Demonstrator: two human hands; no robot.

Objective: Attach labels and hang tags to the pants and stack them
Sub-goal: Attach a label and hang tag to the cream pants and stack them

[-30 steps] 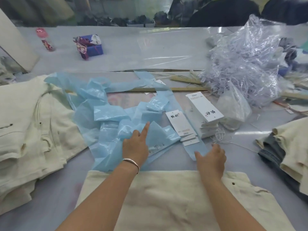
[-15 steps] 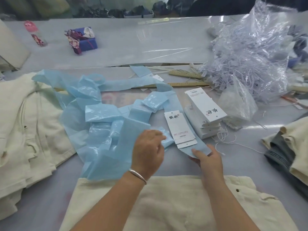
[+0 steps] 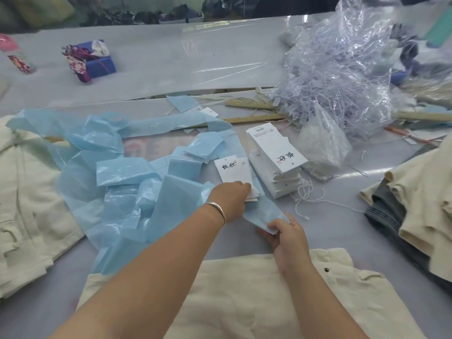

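Pinching the near end of a pale blue strip point(image 3: 265, 214), the right hand point(image 3: 285, 237) holds it just above the cream pants point(image 3: 244, 302) laid flat at the table's near edge. The left hand point(image 3: 231, 200), a thin bracelet point(image 3: 217, 210) on its wrist, curls its fingers onto the lower end of a white hang tag point(image 3: 234, 173) printed with black characters. Just right of that tag stands a thick stack of tags point(image 3: 276, 160), loose white string point(image 3: 308, 194) beside it. Crumpled glossy blue film point(image 3: 110, 167) sprawls to the left, over more cream pants point(image 3: 27, 196). Behind the stack, a clear bag of shredded pale strips point(image 3: 342, 77) heaps over wooden rulers point(image 3: 254, 104). Folded garments point(image 3: 415, 211) lie far right.
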